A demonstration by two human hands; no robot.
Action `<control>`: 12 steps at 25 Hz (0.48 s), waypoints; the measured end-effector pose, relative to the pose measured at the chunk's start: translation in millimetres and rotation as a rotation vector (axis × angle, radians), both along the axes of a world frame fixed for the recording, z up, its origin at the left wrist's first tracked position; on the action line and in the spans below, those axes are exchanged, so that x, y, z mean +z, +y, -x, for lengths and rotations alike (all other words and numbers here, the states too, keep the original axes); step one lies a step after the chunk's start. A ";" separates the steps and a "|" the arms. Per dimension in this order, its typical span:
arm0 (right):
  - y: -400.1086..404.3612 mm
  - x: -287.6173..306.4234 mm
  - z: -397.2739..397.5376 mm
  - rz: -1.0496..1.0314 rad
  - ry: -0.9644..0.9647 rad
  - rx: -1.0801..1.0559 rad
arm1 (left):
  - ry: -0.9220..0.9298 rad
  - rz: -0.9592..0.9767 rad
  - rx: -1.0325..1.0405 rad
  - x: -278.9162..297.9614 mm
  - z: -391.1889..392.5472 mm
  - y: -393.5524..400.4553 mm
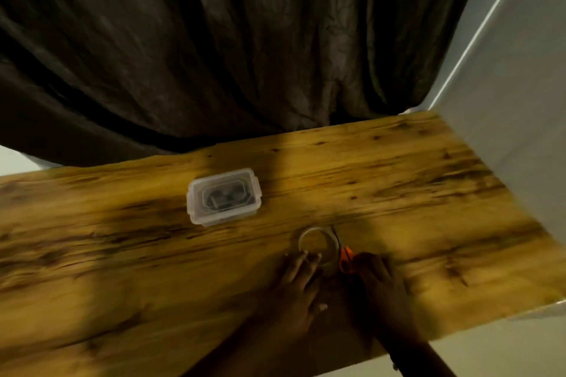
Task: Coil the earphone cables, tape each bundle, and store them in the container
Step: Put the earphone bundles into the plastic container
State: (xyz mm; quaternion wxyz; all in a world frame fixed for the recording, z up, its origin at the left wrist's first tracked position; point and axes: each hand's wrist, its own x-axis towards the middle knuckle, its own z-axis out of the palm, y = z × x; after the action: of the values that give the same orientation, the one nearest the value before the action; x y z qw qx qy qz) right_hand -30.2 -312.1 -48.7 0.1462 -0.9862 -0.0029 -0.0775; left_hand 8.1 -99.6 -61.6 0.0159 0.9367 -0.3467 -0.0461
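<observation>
On the near right part of the wooden table (122,254) both hands lie close together beside a clear tape roll (319,244). That ring lies flat on the wood, and the left hand (298,288) rests palm down with its fingers stretched out straight, their tips touching the ring's near rim. Just right of the ring lies one pair of scissors (344,255) with orange handles, its thin dark blades pointing to the far side along the ring's right edge. The right hand (381,283) is laid over the near end of those handles; whether its fingers curl round them or only rest there cannot be told, for the picture is dim and blurred.

One small clear plastic container (224,196) with its lid on stands farther off and to the left, well apart from the hands, and dark shapes show inside it through the lid. Bare wood runs wide to the left of the container and to the right of the scissors, up to the table's right edge, where a pale wall (520,131) stands. Along the far edge hangs a dark curtain (245,40). The near edge runs slantwise under the forearms.
</observation>
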 end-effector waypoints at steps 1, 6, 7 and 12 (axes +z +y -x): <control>-2.9 2.4 -1.8 0.005 0.009 -0.014 | 0.008 -0.006 0.021 2.4 -5.7 -4.9; -18.3 3.2 -52.0 0.071 0.126 -0.044 | 0.028 0.019 0.131 6.7 -48.1 -16.8; -20.2 4.2 -66.7 0.083 0.152 -0.059 | 0.025 0.019 0.148 6.6 -57.9 -19.6; -34.5 15.8 -140.8 0.083 0.197 -0.140 | 0.082 -0.076 0.160 19.0 -110.2 -40.1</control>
State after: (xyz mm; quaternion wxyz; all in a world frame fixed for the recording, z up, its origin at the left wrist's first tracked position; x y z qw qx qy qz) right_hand 110.6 -346.6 -32.9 0.0991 -0.9920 0.0772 0.0099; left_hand 118.3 -139.7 -42.6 -0.0020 0.9587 -0.2678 -0.0962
